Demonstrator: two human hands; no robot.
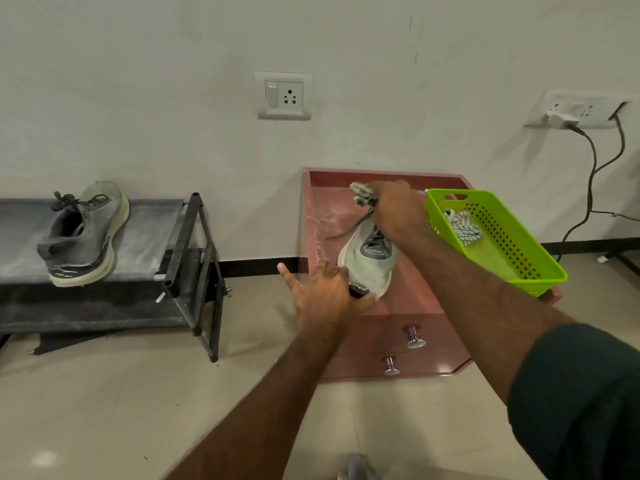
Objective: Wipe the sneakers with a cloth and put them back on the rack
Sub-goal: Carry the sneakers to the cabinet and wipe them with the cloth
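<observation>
The person is steadying a pale sneaker (367,265) on the pink cabinet (408,306) top, heel toward the front edge, toe toward the back wall edge. The left hand (322,292) is resting on the heel with fingers spread wide and straight, bracing rather than gripping. The right hand (394,206) is pinching a bunched cloth (360,194) over the toe end, near the back left corner.

Risks as I'm reading them: the loose lace (349,226) is trailing across the top toward the left edge and could be snagging in the cloth. The heel is sitting close to the front edge, so a hard wipe stroke toward the person could be pushing it off with only an open palm stopping it. The green basket (502,237) is overhanging the right front corner (tilted, looks unstable), and the right forearm is passing just beside it, so a bump could be tipping it.

Materials: knit fabric upper, thick foam-like sole, soft crumpled cloth, rigid perforated plastic basket holding another striped rag, dusty smooth cabinet top. The second sneaker (83,233), darker grey, is sitting on the rack (156,220) top, well apart to the left.
</observation>
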